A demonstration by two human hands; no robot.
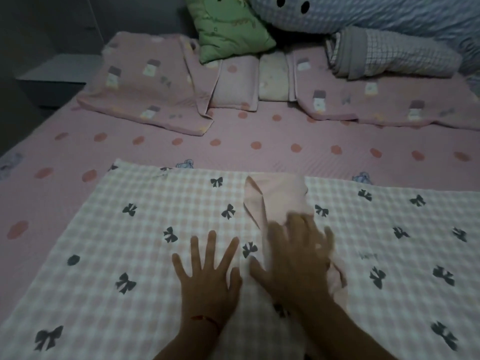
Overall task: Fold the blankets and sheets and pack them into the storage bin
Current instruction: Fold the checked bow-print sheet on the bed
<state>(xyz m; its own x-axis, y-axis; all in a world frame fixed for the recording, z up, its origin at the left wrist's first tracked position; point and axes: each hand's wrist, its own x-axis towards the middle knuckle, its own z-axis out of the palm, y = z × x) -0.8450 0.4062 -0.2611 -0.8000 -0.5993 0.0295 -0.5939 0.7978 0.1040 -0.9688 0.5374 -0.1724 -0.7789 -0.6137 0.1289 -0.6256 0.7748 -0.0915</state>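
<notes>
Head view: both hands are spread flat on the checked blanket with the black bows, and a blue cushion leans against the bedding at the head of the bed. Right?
Not quite: the head view shows the cushion is green, not blue. The rest holds: the left hand and right hand are spread flat on the checked blanket.

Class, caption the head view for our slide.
Both hands, left and right, pressed flat on a bow-print checked sheet spread across the bed.

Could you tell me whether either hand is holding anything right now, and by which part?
Nothing is held: the left hand lies flat, fingers spread, on the checked sheet; the blurred right hand presses on its plain pink strip.
</notes>
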